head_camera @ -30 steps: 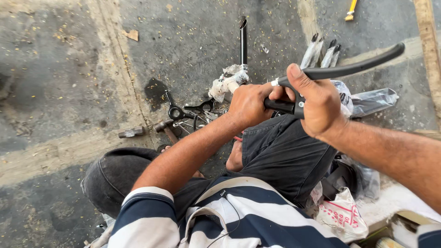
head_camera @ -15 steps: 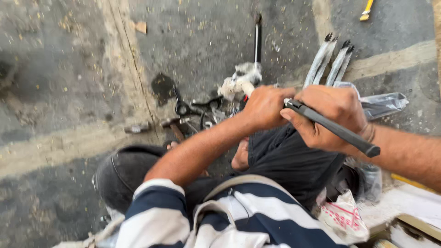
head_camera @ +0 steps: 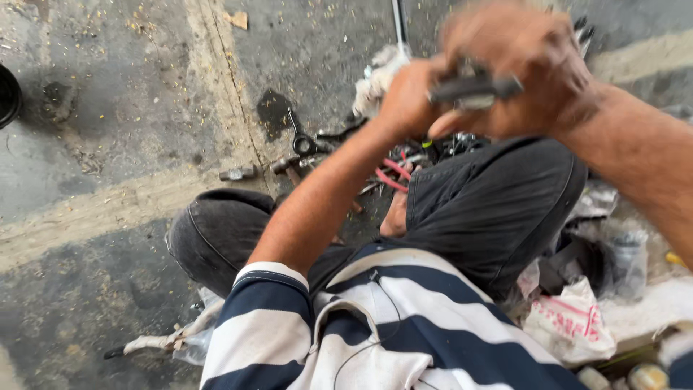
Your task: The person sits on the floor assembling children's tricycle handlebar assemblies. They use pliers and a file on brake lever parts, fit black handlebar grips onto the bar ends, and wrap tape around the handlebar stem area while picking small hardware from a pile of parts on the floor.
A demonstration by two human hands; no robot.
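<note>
Thing in hand: a dark rod (head_camera: 473,88), held up in front of the person, above the raised right knee and over the tool pile on the ground.
Right hand (head_camera: 534,72): wrapped tight round the rod, fingers curled over its top; much blurred.
Left hand (head_camera: 408,97): closed up against the rod's near end, touching the right hand; whether it truly grips the rod or only steadies it, I cannot tell through the blur.
Look of the rod: dark grey to black, slim, with a paler metal bit showing mid-length between the fingers; ends hidden by the hands.
How it would handle: I'd judge it stiff and light enough for one hand, smooth and perhaps a little greasy, so it wants a full fist rather than fingertips. Not fragile, by the look of it.
Where to hold: mid-shaft, both fists close together, as here.
Ground (head_camera: 108,144): stained grey concrete with a pale stripe running across it.
Tool pile (head_camera: 317,148): pliers, a small hammer and red-handled bits just beyond the knees, beside a dirty white rag (head_camera: 379,76).
Right edge: crumpled plastic bags (head_camera: 570,318) near the person's hip.
</note>
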